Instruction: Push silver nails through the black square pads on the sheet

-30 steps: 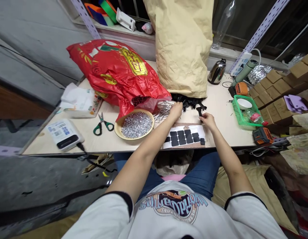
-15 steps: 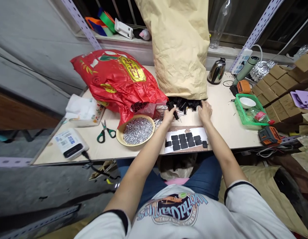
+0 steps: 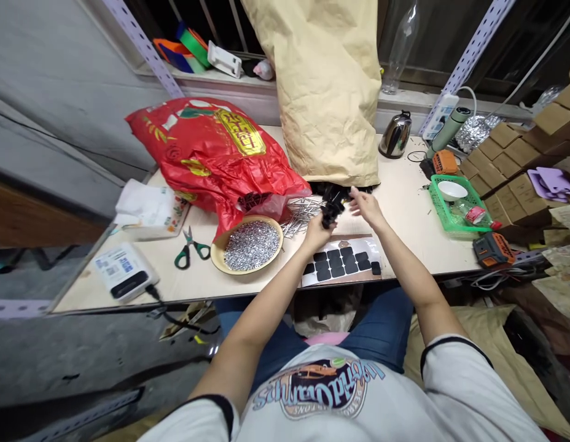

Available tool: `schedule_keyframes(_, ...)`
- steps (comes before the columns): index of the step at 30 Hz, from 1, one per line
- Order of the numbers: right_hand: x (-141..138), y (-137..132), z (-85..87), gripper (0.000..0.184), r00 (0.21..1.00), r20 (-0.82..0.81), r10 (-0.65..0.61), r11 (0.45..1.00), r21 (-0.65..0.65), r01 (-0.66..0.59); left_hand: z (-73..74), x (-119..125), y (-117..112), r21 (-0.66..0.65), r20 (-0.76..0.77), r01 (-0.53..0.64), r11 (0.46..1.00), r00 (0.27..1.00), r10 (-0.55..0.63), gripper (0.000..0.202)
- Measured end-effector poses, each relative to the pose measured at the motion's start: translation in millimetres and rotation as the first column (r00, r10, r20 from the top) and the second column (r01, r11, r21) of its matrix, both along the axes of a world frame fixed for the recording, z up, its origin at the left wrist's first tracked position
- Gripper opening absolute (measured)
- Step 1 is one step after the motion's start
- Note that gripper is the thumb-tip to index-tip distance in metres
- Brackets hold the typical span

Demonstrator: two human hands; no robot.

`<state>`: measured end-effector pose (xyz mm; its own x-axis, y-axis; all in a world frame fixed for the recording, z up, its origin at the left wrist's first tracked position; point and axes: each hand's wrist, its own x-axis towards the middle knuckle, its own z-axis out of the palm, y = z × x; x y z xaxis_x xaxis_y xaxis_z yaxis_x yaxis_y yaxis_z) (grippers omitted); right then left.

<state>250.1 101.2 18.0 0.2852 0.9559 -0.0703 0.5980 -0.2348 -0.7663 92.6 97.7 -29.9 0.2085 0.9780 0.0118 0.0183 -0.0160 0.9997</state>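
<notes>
The left hand (image 3: 317,234) has its grip around a bunch of black parts (image 3: 331,212), just beside the metal pins (image 3: 300,216). The right hand (image 3: 368,207) looks loose, fingers spread. Holding a bunch at once could make one slip into the pins.

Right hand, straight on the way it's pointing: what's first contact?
Probably the loose black parts at the mouth of the paper sack, just ahead of the right hand. Depth there is hard to judge.
</notes>
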Motion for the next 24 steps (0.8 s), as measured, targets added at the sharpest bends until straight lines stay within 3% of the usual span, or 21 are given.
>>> schedule_keyframes(2,10,16,-6.1,0.041,0.932,0.28,-0.23,0.967,-0.038,0.251,4.4,-3,-2,-0.205,0.204,-0.074,0.976,0.972,0.116,0.02)
schedule_keyframes(3,15,23,-9.1,0.041,0.875,0.395,-0.28,0.941,-0.066,0.331,7.9,-6,-3,-0.286,0.297,-0.073,0.955,0.941,0.161,0.022)
schedule_keyframes(5,24,30,-14.3,0.042,0.83,0.496,-0.254,0.917,-0.149,0.37,16.1,-13,-5,-0.388,0.411,-0.034,0.921,0.888,0.206,0.027)
schedule_keyframes(8,26,26,-17.1,0.029,0.853,0.497,-0.162,0.937,-0.195,0.291,25.3,-25,-8,-0.449,0.469,0.033,0.893,0.859,0.205,0.026)
schedule_keyframes(12,6,-2,-16.4,0.027,0.849,0.52,-0.088,0.957,-0.194,0.218,23.6,-25,-12,-0.478,0.498,0.077,0.875,0.844,0.198,0.022)
schedule_keyframes(14,-14,-21,-20.4,0.031,0.845,0.534,-0.031,0.98,-0.149,0.131,19.8,-17,-14,-0.513,0.492,0.078,0.855,0.843,0.219,0.02)
schedule_keyframes(16,-35,-40,-28.3,0.039,0.821,0.569,0.055,0.998,-0.042,-0.038,16.9,-6,-17,-0.545,0.485,0.042,0.837,0.83,0.274,0.02)
schedule_keyframes(20,-62,-66,-43.8,0.05,0.793,0.589,0.157,0.969,0.061,-0.237,17.1,7,-22,-0.56,0.484,-0.084,0.824,0.774,0.408,0.031)
schedule_keyframes(24,-56,-72,-48.2,0.055,0.817,0.507,0.275,0.887,0.195,-0.419,20.2,0,-22,-0.553,0.51,-0.127,0.823,0.73,0.455,0.028)
